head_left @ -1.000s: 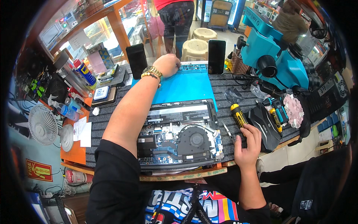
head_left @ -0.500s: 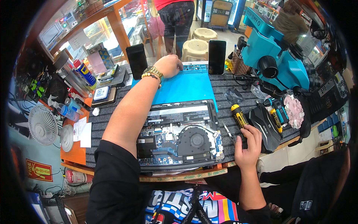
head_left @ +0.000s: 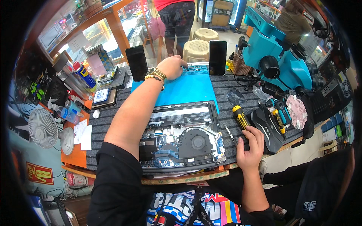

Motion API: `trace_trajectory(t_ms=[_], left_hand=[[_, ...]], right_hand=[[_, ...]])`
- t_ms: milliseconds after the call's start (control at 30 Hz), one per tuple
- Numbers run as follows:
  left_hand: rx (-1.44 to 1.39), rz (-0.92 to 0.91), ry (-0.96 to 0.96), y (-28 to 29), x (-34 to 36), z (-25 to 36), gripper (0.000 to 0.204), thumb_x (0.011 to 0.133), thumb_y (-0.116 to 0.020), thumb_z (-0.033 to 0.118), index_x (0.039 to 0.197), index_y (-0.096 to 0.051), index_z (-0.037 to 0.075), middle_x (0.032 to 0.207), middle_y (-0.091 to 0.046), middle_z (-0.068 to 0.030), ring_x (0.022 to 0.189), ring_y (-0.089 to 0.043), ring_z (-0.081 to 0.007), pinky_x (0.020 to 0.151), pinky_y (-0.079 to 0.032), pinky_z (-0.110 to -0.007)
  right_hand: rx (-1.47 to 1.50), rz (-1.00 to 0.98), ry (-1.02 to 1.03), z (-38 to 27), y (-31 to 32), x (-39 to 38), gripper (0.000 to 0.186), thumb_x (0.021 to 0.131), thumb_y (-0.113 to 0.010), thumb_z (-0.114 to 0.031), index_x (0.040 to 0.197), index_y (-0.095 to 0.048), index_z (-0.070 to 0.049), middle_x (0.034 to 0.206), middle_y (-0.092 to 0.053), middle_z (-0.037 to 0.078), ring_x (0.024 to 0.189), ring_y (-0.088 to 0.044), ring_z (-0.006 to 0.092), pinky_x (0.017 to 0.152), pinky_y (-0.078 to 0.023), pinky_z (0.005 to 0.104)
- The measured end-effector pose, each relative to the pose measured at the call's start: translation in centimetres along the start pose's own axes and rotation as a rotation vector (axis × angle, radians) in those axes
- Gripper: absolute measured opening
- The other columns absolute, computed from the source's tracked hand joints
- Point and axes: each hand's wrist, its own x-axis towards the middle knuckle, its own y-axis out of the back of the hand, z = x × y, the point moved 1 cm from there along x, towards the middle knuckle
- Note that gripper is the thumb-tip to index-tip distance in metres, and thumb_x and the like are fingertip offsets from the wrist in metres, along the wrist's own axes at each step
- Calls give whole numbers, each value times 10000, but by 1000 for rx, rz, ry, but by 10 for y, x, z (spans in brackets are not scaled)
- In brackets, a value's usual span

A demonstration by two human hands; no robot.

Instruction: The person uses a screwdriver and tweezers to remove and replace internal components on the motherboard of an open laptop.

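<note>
My left hand (head_left: pixel 173 67) reaches over the open laptop (head_left: pixel 181 150) to the small compartments (head_left: pixel 195 69) along the far edge of the blue work mat (head_left: pixel 183 90); its fingertips are largely hidden, so I cannot tell what they hold. The laptop's fan, battery and board are exposed. My right hand (head_left: pixel 250 148) rests at the laptop's right, fingers loosely bent and apart, by a yellow-black screwdriver (head_left: pixel 240 116) and silver tweezers (head_left: pixel 229 131), apparently touching the screwdriver's near end without gripping it.
Two upright phones (head_left: pixel 137 61) flank the mat. A teal microscope (head_left: pixel 271 56), black case (head_left: pixel 266 133) and teal tools (head_left: pixel 283 111) are right; a spray can (head_left: pixel 85 75), papers (head_left: pixel 86 137) and white fan (head_left: pixel 43 128) are left. A person (head_left: pixel 176 19) stands beyond the bench.
My left hand shifts very slightly at the compartments, its fingers moving a little. The view drifts slightly. My right hand stays by the screwdriver.
</note>
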Motion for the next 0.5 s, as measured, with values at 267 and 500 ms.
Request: trace_trajectory(t_ms=[267, 500], left_hand=[[84, -13, 17, 0, 2, -1, 323, 986, -640, 138, 1226, -856, 146, 1176, -730, -150, 1162, -733, -357, 1075, -580, -475], [112, -37, 32, 4, 3, -3, 314, 995, -661, 179, 1243, -848, 130, 1274, -749, -153, 1229, -726, -358, 1108, -576, -469]], right_hand=[[7, 4, 0, -1, 0, 1, 336, 832, -786, 16, 1165, -740, 11, 1294, -715, 179, 1212, -678, 417, 1058, -537, 502], [12, 5, 1, 0, 0, 1, 336, 827, -786, 15, 1160, -738, 13, 1291, -714, 183, 1210, -679, 420, 1056, -537, 506]])
